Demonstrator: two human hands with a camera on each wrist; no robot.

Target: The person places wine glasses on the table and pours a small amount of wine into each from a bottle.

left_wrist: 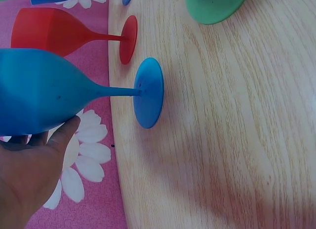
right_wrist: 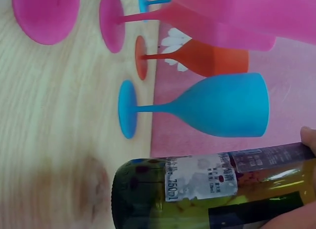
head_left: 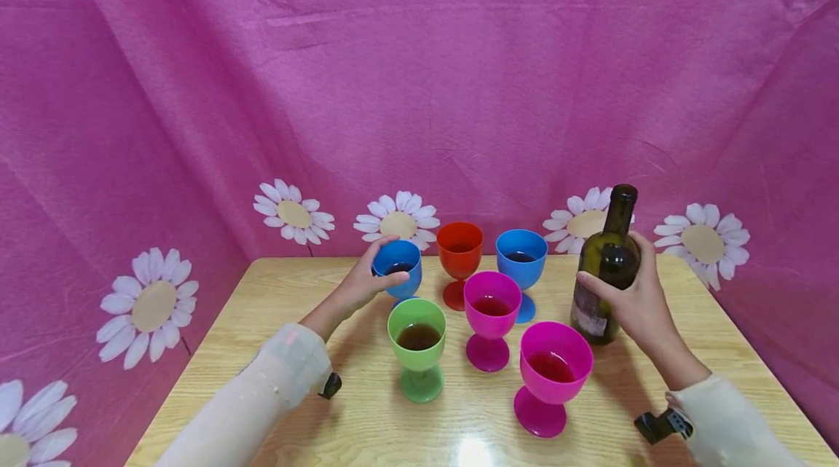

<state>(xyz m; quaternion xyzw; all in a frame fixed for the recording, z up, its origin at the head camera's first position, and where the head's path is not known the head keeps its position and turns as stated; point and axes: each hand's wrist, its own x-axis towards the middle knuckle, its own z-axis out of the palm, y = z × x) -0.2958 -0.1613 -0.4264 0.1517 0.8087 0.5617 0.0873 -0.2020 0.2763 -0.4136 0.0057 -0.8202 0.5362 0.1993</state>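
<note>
In the head view, my left hand [head_left: 359,283] holds the bowl of a blue goblet [head_left: 401,277] at the left, thumb in front and fingers behind. Its round foot [left_wrist: 148,93] shows upright at the tabletop in the left wrist view. Dark liquid lies inside it. My right hand [head_left: 634,298] grips a green glass wine bottle [head_left: 611,263] round the body, the neck pointing up. A torn white label [right_wrist: 200,178] reading 750ml shows low on the bottle, whose base is close over the table. Nearest to the bottle is a second blue goblet [head_left: 522,263].
A red goblet [head_left: 460,252] stands between the blue ones. In front are a green goblet [head_left: 416,350] and two pink goblets, one central [head_left: 491,310] and one nearer [head_left: 554,372], all with liquid. Behind the wooden table [head_left: 288,430] hangs a pink cloth [head_left: 419,103] with daisies.
</note>
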